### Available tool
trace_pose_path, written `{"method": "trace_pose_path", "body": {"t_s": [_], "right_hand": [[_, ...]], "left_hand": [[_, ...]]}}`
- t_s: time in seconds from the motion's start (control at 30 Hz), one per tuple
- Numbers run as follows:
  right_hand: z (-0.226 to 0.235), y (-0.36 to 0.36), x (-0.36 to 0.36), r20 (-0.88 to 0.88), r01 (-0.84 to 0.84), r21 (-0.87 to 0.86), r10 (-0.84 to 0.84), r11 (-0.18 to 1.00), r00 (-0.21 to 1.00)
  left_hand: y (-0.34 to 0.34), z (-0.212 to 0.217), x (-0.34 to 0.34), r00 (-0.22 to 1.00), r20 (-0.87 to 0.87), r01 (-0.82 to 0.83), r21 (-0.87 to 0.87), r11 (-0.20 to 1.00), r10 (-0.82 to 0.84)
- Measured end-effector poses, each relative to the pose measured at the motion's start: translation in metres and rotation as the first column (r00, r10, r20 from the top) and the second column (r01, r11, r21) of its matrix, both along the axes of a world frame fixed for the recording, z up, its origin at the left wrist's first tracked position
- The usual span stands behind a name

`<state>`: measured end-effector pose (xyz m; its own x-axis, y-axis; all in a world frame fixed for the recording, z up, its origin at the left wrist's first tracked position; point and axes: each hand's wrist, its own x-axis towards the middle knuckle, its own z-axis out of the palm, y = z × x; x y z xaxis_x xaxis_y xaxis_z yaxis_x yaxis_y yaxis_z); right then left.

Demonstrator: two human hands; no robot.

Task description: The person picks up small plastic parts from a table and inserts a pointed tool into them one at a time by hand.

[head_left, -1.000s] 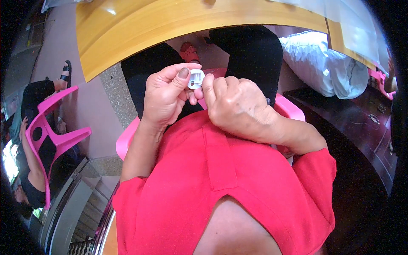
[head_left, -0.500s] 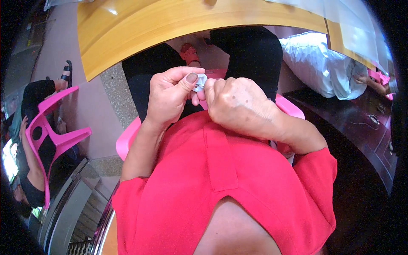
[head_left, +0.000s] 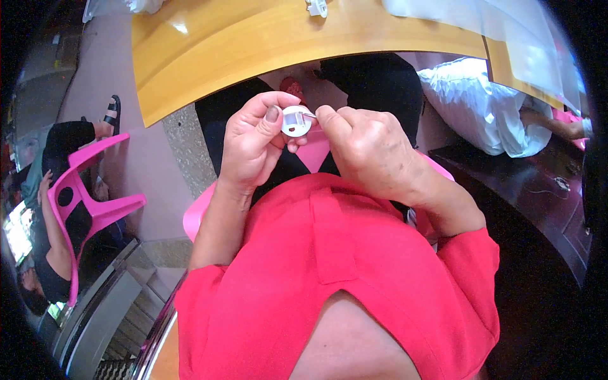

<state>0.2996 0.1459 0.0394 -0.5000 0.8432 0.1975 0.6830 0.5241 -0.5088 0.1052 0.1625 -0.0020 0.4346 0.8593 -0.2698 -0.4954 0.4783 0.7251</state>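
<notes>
My left hand point(head_left: 248, 140) pinches a small round white plastic piece point(head_left: 296, 129) between thumb and fingers, above my lap. The piece's face has a shiny rectangular patch and a small dark reddish-brown spot near its lower edge. Closed with its knuckles up, my right hand point(head_left: 375, 151) grips a thin metal rod point(head_left: 310, 115). The rod's tip meets the right side of the round piece. Most of the rod is hidden inside my fingers, so its kind does not show.
A yellow wooden table point(head_left: 253, 60) spans the space ahead, with a small white plastic part point(head_left: 317, 7) and clear plastic sheeting point(head_left: 437, 9) on it. A white sack point(head_left: 484, 104) sits at right near another person's arm point(head_left: 557, 126). Someone sits left on a pink chair point(head_left: 104, 206).
The round piece now shows its face more fully. My right hand has shifted slightly right, away from it, exposing the metal rod. The head view has tilted a little, showing more table.
</notes>
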Motion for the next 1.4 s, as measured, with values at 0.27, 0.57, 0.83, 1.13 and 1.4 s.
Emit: {"method": "trace_pose_path", "body": {"t_s": [0.27, 0.57, 0.83, 1.13, 1.4], "right_hand": [[0.006, -0.002, 0.002, 0.095, -0.016, 0.003, 0.015, 1.0, 0.995], [0.0, -0.008, -0.001, 0.225, -0.027, 0.186, -0.016, 0.982, 0.974], [0.0, -0.012, -0.004, 0.385, -0.105, 0.145, 0.042, 0.984, 0.922], [0.012, -0.004, 0.002, 0.422, -0.249, -0.001, 0.226, 0.968, 0.878], [0.003, 0.006, 0.01, 0.061, 0.028, 0.015, -0.029, 0.999, 0.998]], "left_hand": [[0.003, 0.004, 0.004, 0.999, -0.043, -0.028, 0.045, 0.999, 0.03], [-0.001, 0.006, 0.01, 0.988, -0.152, -0.024, 0.057, 0.998, 0.033], [-0.005, 0.001, 0.011, 0.975, -0.22, -0.018, 0.086, 0.996, 0.037], [-0.008, 0.003, 0.015, 0.911, -0.41, 0.03, 0.167, 0.985, 0.042], [0.038, 0.039, 0.015, 0.77, -0.571, 0.023, 0.473, 0.881, 0.286]]}}
